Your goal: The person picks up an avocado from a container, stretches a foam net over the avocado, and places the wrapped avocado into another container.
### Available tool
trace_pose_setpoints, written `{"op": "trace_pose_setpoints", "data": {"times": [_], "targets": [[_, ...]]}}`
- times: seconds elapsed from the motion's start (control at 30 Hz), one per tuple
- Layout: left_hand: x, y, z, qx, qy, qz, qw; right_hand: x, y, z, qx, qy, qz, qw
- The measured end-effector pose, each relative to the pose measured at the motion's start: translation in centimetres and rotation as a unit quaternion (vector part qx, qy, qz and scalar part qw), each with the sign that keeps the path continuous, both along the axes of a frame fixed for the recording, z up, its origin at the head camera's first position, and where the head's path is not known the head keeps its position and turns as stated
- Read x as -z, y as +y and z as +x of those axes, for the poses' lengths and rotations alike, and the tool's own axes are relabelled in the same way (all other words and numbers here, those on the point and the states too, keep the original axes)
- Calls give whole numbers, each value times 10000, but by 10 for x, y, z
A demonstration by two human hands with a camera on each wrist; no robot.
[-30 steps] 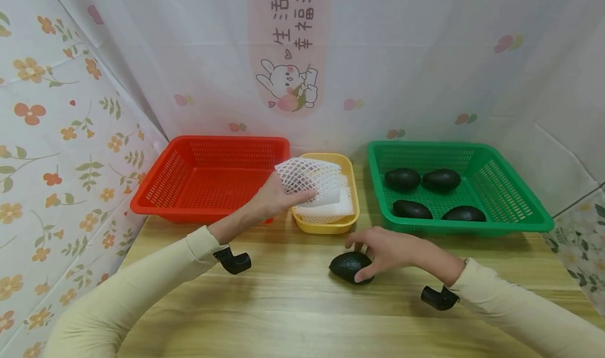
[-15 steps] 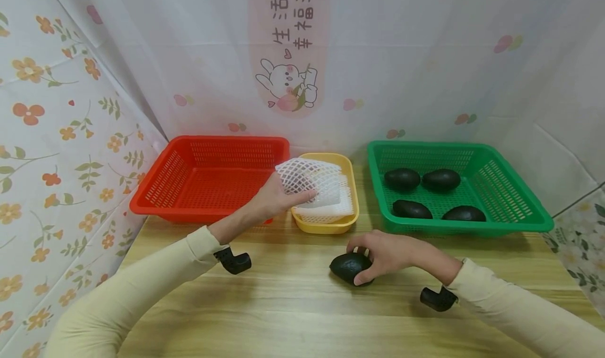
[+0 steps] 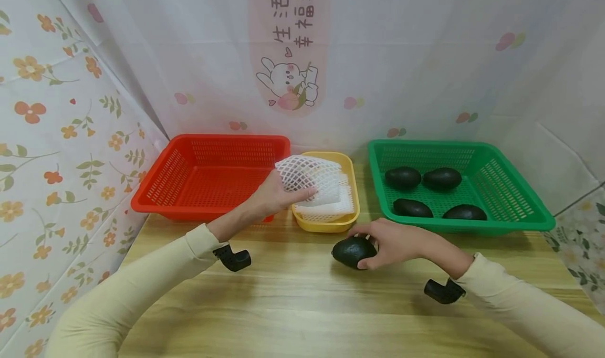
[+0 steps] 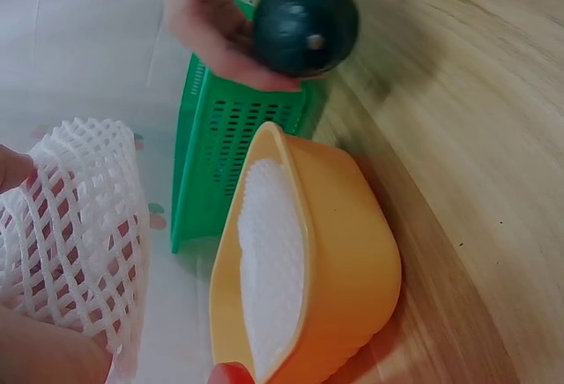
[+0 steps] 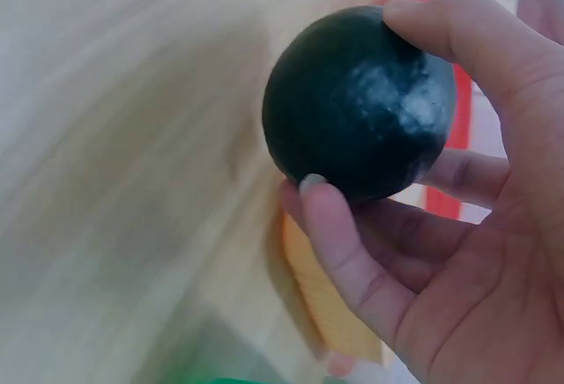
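Observation:
My right hand (image 3: 394, 242) grips a dark green avocado (image 3: 353, 252) by its rounded end, raised over the table in front of the yellow basket (image 3: 326, 225). In the right wrist view the thumb and fingers curl round the avocado (image 5: 352, 107). My left hand (image 3: 279, 195) holds a white foam net sleeve (image 3: 302, 171) above that basket, its thumb on the near side. Seen from the left wrist, fingers show through the mesh of the sleeve (image 4: 84, 217). More white foam nets (image 3: 331, 209) lie in the yellow basket underneath.
At the back left stands a red basket (image 3: 212, 211) with nothing in it. A green basket (image 3: 510, 224) at the back right holds several avocados (image 3: 441, 178). Printed curtains hang behind and at both sides of the wooden table (image 3: 302, 305).
My right hand closed round the avocado and lifted it slightly, away from me. The left hand with the foam net has stayed in place.

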State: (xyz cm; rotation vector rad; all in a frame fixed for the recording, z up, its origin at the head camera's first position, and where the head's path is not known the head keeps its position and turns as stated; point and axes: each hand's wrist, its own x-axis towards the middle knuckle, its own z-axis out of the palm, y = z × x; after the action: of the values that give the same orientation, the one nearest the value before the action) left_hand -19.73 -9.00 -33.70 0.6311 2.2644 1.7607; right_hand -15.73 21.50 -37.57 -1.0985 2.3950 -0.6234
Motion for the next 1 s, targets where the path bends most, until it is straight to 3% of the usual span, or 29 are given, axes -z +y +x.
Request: {"op": "trace_pose_setpoints", "data": {"times": [0.3,0.57,1.0], "targets": [[-2,-2,1,57,1,-68,10000,-20,2,-2,266,448,-217,9984],[0,-2,2,104,-9,-92,9999,-34,6,-2,515,519,-375,9966],[2,-2,0,246,7,110,9996,-49,15,-17,1177,1185,-751,9831]]}}
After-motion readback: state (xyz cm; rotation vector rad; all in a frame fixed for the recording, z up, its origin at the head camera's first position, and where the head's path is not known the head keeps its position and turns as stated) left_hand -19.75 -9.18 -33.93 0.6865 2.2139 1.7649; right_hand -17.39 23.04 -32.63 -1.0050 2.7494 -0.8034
